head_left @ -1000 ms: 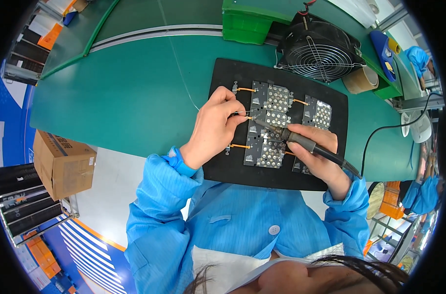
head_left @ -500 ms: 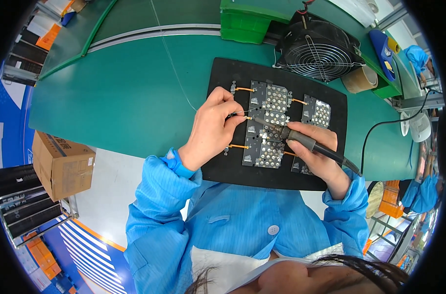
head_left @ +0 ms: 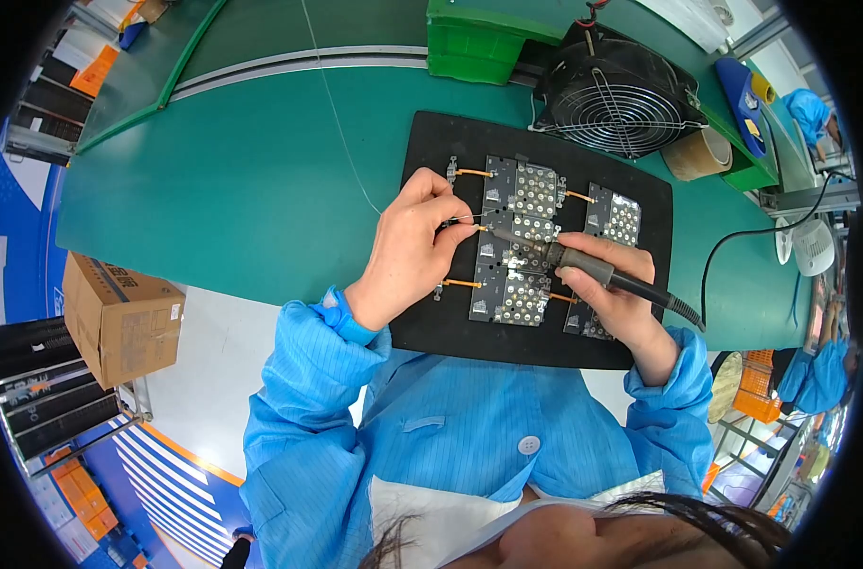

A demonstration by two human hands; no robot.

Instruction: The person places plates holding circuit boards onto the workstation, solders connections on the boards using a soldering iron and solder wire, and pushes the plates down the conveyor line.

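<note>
Thin solder wire [head_left: 335, 112] drops from above to my left hand [head_left: 405, 245], which is closed, with thumb and index finger pinched on the wire. My right hand [head_left: 621, 289] grips a soldering iron [head_left: 588, 266] like a pen. The iron's tip points left and meets the area by my left fingertips, at a middle circuit board [head_left: 493, 248]. Several dark boards with round metal contacts lie on a black mat [head_left: 431, 327]. Orange leads [head_left: 465, 284] with small metal connectors stick out from their sides. My fingers partly hide the contact point.
A black fan [head_left: 621, 114] with a wire guard stands behind the mat, beside a green bin [head_left: 474, 52] and a tape roll [head_left: 697, 154]. The iron's black cable [head_left: 711, 266] arcs at right. A cardboard box [head_left: 123, 322] stands left of the green table [head_left: 213, 190].
My right hand and the iron's rear end have shifted very slightly; the tip stays near the same spot. A dark shape has come into view at the lower left on the floor.
</note>
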